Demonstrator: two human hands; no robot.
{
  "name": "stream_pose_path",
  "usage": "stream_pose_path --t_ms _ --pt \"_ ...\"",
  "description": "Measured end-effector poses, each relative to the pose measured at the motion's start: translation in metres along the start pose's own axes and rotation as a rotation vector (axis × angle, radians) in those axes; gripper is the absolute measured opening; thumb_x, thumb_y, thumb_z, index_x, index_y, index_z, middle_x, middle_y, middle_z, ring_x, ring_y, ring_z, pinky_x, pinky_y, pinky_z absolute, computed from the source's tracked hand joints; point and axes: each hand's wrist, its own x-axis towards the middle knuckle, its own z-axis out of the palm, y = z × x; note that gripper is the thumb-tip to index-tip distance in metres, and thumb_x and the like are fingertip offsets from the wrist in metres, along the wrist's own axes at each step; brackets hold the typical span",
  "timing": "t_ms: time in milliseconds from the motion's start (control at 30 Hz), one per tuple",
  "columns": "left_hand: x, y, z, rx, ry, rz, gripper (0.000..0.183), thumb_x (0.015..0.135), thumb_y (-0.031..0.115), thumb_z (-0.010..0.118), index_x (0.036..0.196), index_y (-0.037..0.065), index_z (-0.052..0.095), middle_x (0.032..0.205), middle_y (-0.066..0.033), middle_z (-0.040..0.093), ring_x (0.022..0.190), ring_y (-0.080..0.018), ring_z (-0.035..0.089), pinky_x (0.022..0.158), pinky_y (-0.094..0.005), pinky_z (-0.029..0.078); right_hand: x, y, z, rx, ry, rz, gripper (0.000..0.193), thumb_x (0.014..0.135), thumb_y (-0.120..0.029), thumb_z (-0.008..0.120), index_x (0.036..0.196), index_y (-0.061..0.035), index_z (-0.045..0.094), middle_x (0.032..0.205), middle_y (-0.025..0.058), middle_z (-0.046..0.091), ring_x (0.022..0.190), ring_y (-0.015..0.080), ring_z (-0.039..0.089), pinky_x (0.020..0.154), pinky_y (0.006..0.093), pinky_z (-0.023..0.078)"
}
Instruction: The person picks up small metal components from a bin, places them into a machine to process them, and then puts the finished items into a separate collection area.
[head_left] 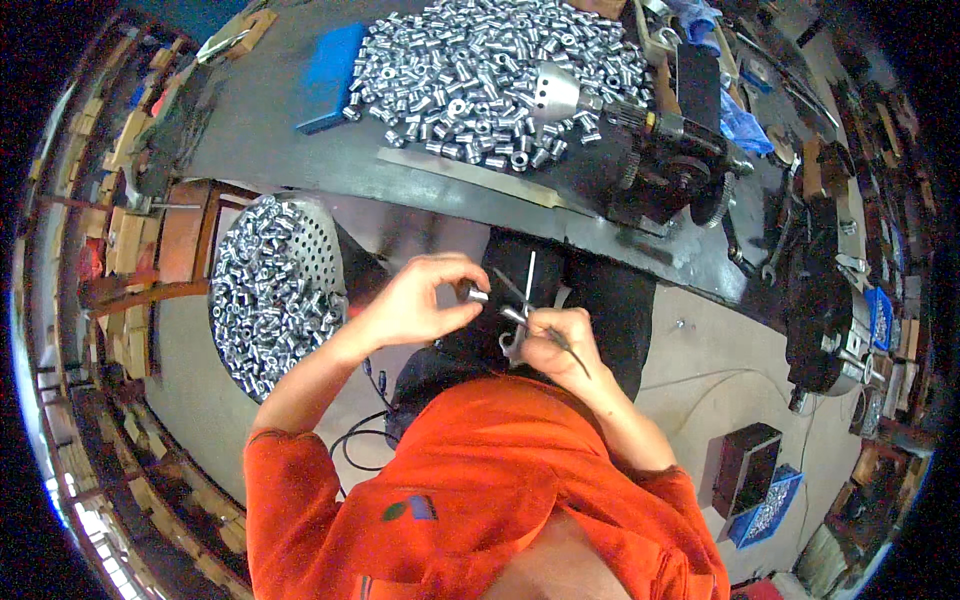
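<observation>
My left hand [425, 300] is closed in a pinch on a small shiny metal bushing [477, 295], held up above my lap. Just to its right, my right hand [560, 343] is closed around a thin dark rod-like tool [573, 354]. A pale slender rod [531, 272] and a small ring-shaped metal piece [506, 341] show beside that hand; whether it grips them too is unclear. To my left, many similar bushings [262, 310] lie heaped on a round perforated seat [318, 252].
Ahead stands a dark workbench [240, 140] with a large bushing pile [480, 80], a blue tray [333, 75] and a geared machine [680, 175]. A wrench [778, 250] lies at the right. On the floor are a black box [746, 465], a blue crate [768, 510] and a cable [360, 440].
</observation>
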Motion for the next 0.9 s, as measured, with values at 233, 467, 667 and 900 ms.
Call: stream_pose_path --t_ms 233,467,667,900 --pt "-0.005 -0.023 -0.006 0.474 0.222 -0.002 0.019 0.062 0.008 0.063 0.081 0.005 0.059 0.074 -0.0086 0.052 0.066 -0.03 0.057 0.057 -0.0385 0.047 -0.011 -0.044 -0.015 0.026 -0.035 -0.332 0.03 0.055 -0.004 0.057 0.054 -0.0061 0.027 0.05 0.005 0.034 0.04 0.0197 0.035 0.04 0.0301 0.024" --pt "-0.008 -0.025 -0.005 0.535 0.219 0.053 0.023 0.059 0.009 0.065 0.082 0.008 0.06 0.076 -0.0077 0.051 0.066 -0.03 0.057 0.057 -0.0394 0.047 -0.009 -0.048 -0.009 -0.008 -0.149 -0.392 0.033 0.066 -0.018 0.061 0.056 -0.0063 0.032 0.052 0.0065 0.031 0.043 0.024 0.037 0.042 0.035 0.025" --pt "-0.006 -0.023 0.001 0.603 0.185 0.173 0.027 0.058 0.01 0.067 0.084 0.009 0.06 0.076 -0.0071 0.05 0.065 -0.0285 0.058 0.056 -0.0395 0.046 0.006 -0.037 0.003 -0.032 -0.174 -0.25 0.026 0.065 -0.012 0.061 0.058 -0.0051 0.037 0.055 0.0084 0.037 0.048 0.0251 0.044 0.044 0.0353 0.03" --pt "0.019 -0.032 -0.027 0.666 0.172 0.077 0.024 0.064 0.014 0.066 0.087 0.009 0.062 0.076 -0.0089 0.057 0.069 -0.0286 0.061 0.06 -0.0393 0.049 -0.002 -0.036 -0.001 -0.308 -0.015 -0.505 0.025 0.063 -0.013 0.064 0.058 -0.0073 0.041 0.056 0.0084 0.041 0.047 0.0283 0.046 0.042 0.0386 0.035"
